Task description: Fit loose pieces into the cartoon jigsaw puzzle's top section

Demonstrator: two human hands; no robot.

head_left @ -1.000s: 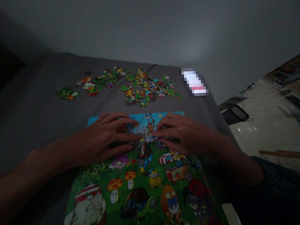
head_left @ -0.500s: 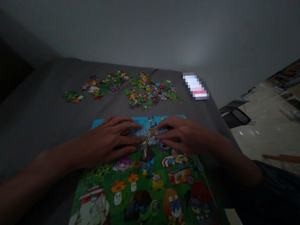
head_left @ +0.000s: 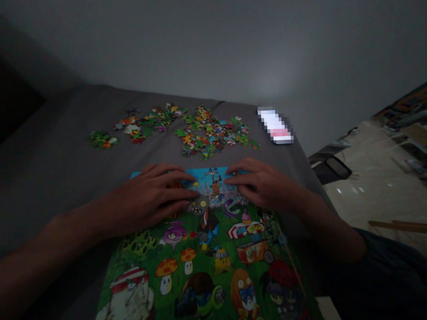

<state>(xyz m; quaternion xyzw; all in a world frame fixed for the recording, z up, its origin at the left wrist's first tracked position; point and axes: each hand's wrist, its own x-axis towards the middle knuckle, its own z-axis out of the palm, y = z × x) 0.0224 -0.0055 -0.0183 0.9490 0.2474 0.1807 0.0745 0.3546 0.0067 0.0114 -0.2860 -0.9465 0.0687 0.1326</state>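
A jigsaw puzzle [head_left: 190,267] with cartoon plants and a grey zombie lies flat in front of me, its blue strip at the far edge. My left hand [head_left: 160,193] rests over its upper left part, fingers stretched out and slightly apart. Over the upper right part, my right hand [head_left: 259,181] lies with fingers extended toward the giraffe-like figure [head_left: 215,183]. No loose piece shows in either hand. The picture beneath both palms is hidden.
Loose jigsaw pieces [head_left: 212,131] are scattered beyond the puzzle, with a small cluster [head_left: 102,139] at far left. A lit, blurred phone [head_left: 275,125] lies at the right on the grey cloth [head_left: 64,152]. A pale wall rises behind; a tiled floor [head_left: 356,191] shows at right.
My hands have moved slightly apart, uncovering more of the zombie's head and the blue strip between them. The whole view has shifted a little.
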